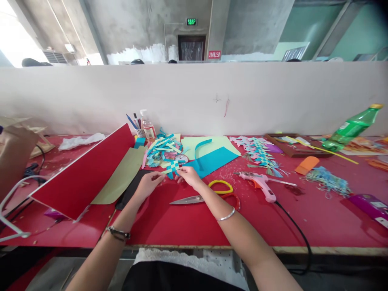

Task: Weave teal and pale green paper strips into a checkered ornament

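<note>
My right hand pinches a small woven piece of blue and pale yellow paper strips. Just left of it is my left hand, its thumb and fingertips drawn together; whatever they may hold is too small to make out. Behind the woven piece lies a heap of loose paper strips. Sheets of blue paper and pale yellow paper are spread beyond my right hand. Scissors with yellow and red handles rest beneath my right forearm.
To the right lie a pink glue gun with a black cord, finished woven strips, a brown tray and a tilted green bottle. A red board leans on the left. Another person's hand shows at far left.
</note>
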A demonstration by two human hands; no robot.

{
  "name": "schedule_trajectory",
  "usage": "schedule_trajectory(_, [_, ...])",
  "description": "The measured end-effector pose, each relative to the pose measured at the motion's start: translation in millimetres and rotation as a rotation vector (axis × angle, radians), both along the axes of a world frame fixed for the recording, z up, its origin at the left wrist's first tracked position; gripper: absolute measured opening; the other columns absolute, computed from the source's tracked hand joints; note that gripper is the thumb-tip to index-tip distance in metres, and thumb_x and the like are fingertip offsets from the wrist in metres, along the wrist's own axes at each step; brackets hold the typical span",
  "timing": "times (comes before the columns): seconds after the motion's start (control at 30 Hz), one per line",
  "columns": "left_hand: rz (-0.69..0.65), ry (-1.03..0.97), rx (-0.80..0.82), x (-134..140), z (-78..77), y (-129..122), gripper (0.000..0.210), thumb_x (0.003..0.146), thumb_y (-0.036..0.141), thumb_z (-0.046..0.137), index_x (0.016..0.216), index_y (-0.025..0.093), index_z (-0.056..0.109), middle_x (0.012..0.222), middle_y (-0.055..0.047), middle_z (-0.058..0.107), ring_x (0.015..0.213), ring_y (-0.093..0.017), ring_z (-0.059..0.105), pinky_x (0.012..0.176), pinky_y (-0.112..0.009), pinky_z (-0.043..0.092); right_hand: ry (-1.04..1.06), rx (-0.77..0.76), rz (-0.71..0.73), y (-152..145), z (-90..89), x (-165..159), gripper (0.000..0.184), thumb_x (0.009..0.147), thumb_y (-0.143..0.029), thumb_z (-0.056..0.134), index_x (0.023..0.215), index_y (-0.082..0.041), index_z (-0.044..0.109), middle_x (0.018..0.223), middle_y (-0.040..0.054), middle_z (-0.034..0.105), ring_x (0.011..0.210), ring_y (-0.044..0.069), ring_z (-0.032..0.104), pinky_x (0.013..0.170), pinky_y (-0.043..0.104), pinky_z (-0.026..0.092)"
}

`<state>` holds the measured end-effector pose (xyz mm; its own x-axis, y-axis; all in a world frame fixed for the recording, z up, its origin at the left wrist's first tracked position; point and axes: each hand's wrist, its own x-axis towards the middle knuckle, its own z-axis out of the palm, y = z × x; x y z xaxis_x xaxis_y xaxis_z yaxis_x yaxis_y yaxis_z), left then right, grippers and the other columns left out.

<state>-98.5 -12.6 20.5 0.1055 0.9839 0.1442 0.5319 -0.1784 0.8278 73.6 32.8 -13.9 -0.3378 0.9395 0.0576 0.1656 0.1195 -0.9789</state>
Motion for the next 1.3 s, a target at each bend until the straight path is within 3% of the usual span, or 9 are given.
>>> schedule_trajectory(0.17, [0.06, 0.187, 0.094, -13, 1.4, -13, 0.03, 0.075, 0.042, 0.045, 0.075, 0.017, 0.062, 0.068, -0.002, 0.063, 0.061, -0.015, 0.055, 0.059, -0.022, 0.042, -0.235, 0.138, -0.011, -3, -1.3, 1, 0.039, 0.08, -0.046, 0.042, 0.062, -0.015, 0.057, 0.05, 0.0019, 0.061, 0.035, 0.008, 0.049, 0.041, 0.019, 0.037])
schedule_trajectory(0.27, [-0.06, 0.404, 0.175, -14, -4.3, -22, 0.03, 0.079, 0.036, 0.042, 0.094, 0.018, 0.062, 0.093, -0.007, 0.063, 0.085, -0.019, 0.057, 0.076, -0.026, 0.043, -0.394, 0.251, -0.036, -7, -2.1, -2, 0.038, 0.079, -0.043, 0.046, 0.053, -0.016, 0.056, 0.045, 0.0018, 0.058, 0.045, 0.011, 0.053, 0.049, 0.021, 0.036])
schedule_trajectory(0.4, [-0.239, 0.647, 0.249, -8, -17.7, -33, 0.039, 0.08, 0.035, 0.043, 0.114, 0.019, 0.052, 0.118, -0.011, 0.051, 0.108, -0.023, 0.047, 0.091, -0.033, 0.037, -0.576, 0.359, -0.071, -10, -4.0, -7, 0.032, 0.076, -0.041, 0.052, 0.055, -0.018, 0.059, 0.06, 0.0058, 0.063, 0.064, 0.016, 0.057, 0.053, 0.022, 0.032])
schedule_trajectory(0.53, [-0.239, 0.832, 0.239, -2, -26.8, -40, 0.049, 0.084, 0.046, 0.031, 0.125, 0.02, 0.04, 0.131, -0.009, 0.04, 0.118, -0.023, 0.037, 0.099, -0.042, 0.026, -0.682, 0.418, -0.064, -12, -4.5, -8, 0.033, 0.076, -0.045, 0.05, 0.061, -0.019, 0.062, 0.066, 0.0077, 0.065, 0.067, 0.019, 0.057, 0.052, 0.024, 0.03])
schedule_trajectory(0.67, [-0.195, 0.934, 0.231, 2, -28.1, -43, 0.053, 0.084, 0.05, 0.027, 0.127, 0.02, 0.038, 0.132, -0.008, 0.039, 0.119, -0.022, 0.037, 0.102, -0.043, 0.02, -0.728, 0.449, -0.066, -14, -2.1, -7, 0.035, 0.08, -0.046, 0.043, 0.069, -0.019, 0.063, 0.07, 0.0072, 0.065, 0.066, 0.018, 0.057, 0.052, 0.024, 0.028])
schedule_trajectory(0.87, [-0.16, 0.971, 0.202, 2, -25.0, -39, 0.054, 0.084, 0.05, 0.028, 0.126, 0.019, 0.038, 0.133, -0.008, 0.038, 0.119, -0.023, 0.037, 0.101, -0.044, 0.021, -0.75, 0.476, -0.056, -19, 10.2, -2, 0.025, 0.082, -0.035, 0.043, 0.073, -0.019, 0.061, 0.068, 0.0019, 0.063, 0.061, 0.012, 0.053, 0.05, 0.021, 0.025])
schedule_trajectory(1.07, [-0.194, 0.837, 0.223, -6, -26.6, -38, 0.05, 0.084, 0.047, 0.031, 0.124, 0.019, 0.039, 0.131, -0.01, 0.038, 0.12, -0.023, 0.034, 0.1, -0.042, 0.025, -0.77, 0.503, -0.09, -33, 30.3, 23, 0.027, 0.084, -0.037, 0.039, 0.079, -0.02, 0.059, 0.066, -0.0015, 0.06, 0.059, 0.009, 0.051, 0.051, 0.019, 0.029])
schedule_trajectory(1.17, [-0.245, 0.708, 0.259, 9, -24.1, -42, 0.048, 0.083, 0.042, 0.037, 0.124, 0.018, 0.038, 0.13, -0.011, 0.038, 0.119, -0.022, 0.035, 0.097, -0.038, 0.031, -0.818, 0.504, -0.226, -31, 37.8, 43, 0.024, 0.084, -0.034, 0.039, 0.097, -0.021, 0.054, 0.084, 0.0031, 0.06, 0.076, 0.014, 0.053, 0.061, 0.021, 0.034])
schedule_trajectory(1.3, [-0.337, 0.644, 0.278, 55, -15.0, -46, 0.046, 0.079, 0.031, 0.047, 0.123, 0.019, 0.038, 0.122, -0.01, 0.045, 0.112, -0.022, 0.041, 0.092, -0.035, 0.036, -0.909, 0.488, -0.394, -14, 39.7, 61, 0.04, 0.081, -0.025, 0.045, 0.12, -0.019, 0.039, 0.109, 0.0135, 0.049, 0.101, 0.023, 0.044, 0.074, 0.029, 0.035])
